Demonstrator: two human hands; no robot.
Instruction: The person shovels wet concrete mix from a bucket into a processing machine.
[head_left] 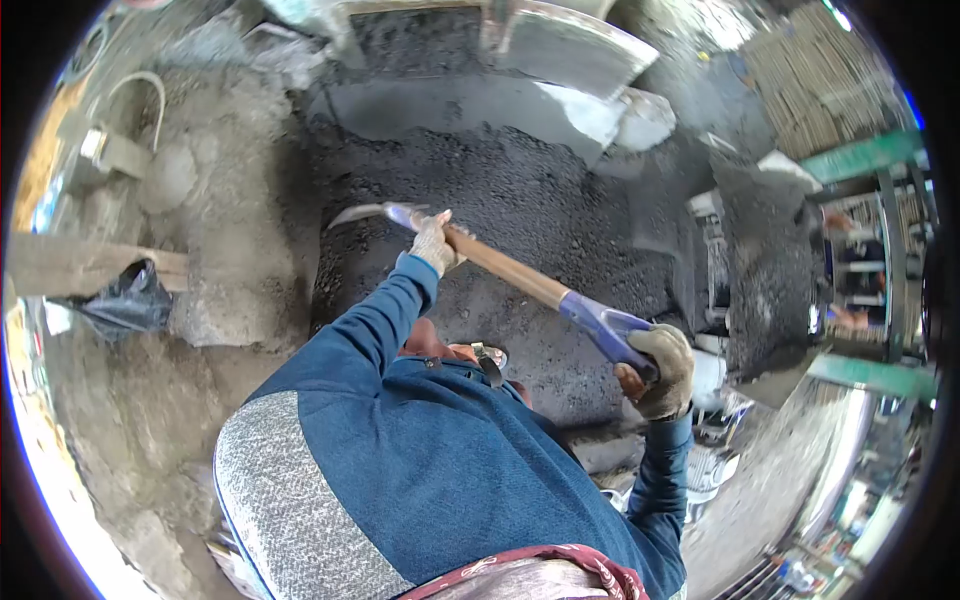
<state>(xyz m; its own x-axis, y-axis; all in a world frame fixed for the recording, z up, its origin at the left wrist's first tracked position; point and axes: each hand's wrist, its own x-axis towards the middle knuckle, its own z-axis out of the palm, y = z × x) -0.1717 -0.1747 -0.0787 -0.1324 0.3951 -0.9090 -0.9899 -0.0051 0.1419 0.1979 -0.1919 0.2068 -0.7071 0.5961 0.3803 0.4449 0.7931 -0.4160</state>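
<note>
A shovel [515, 272] with a wooden shaft and a purple-blue D-shaped handle slants across in front of my body. My left hand [436, 244], in a light work glove with bare fingertips, is closed round the shaft just behind the blade socket. At the other end, my right hand [664, 372], also gloved, grips the D-handle. The metal blade [362, 213] points left and shows nearly edge-on over dark, gritty loose material [520, 190] spread on the floor.
A rough raised block [240, 220] stands on the left, with a wooden plank [100, 262] and a black plastic bag [130, 300] against it. Dark-coated panels [570, 50] line the far side. To the right is a trough-like machine [765, 270] beside a green metal frame [870, 375].
</note>
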